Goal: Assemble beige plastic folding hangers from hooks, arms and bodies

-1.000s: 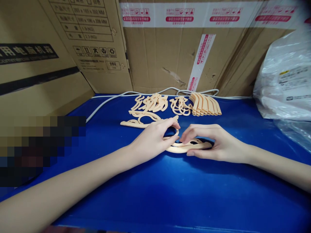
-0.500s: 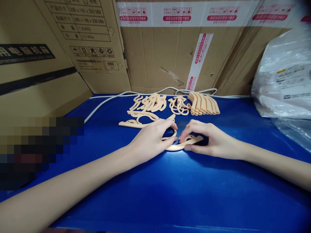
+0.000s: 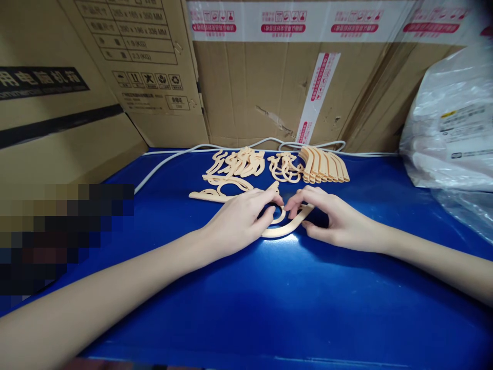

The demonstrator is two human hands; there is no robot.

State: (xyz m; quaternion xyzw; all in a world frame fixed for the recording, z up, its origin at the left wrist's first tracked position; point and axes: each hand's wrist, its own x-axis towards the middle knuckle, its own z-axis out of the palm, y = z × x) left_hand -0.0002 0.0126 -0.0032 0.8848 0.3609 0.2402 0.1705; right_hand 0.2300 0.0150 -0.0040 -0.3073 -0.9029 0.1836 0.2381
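Observation:
A curved beige arm (image 3: 285, 230), which looks like part of a folding clothes hanger, lies between my hands with a ring-like hook piece (image 3: 283, 217) against its inner side. My left hand (image 3: 241, 218) is closed round the left part of these pieces, thumb and fingers bent inward, hiding that end. From the right, my right hand (image 3: 325, 216) has its bent fingertips at the hook piece and its thumb beside the arm's right end. Just behind my left hand, a similar beige assembly (image 3: 208, 197) rests on the blue table (image 3: 246, 308).
Behind my hands lie a pile of wavy beige pieces (image 3: 242, 163), a cluster of hook pieces (image 3: 285, 168) and a neat stack of curved arms (image 3: 325, 165). A white cable (image 3: 165, 160) runs along the back. Cardboard boxes (image 3: 250, 92) wall the rear; a plastic-wrapped package (image 3: 447, 123) stands right.
My left thumb has moved up to the hook piece. My right fingers have shifted up slightly, and the right thumb has drawn rightward along the arm. The arm's right end sits slightly higher and further left.

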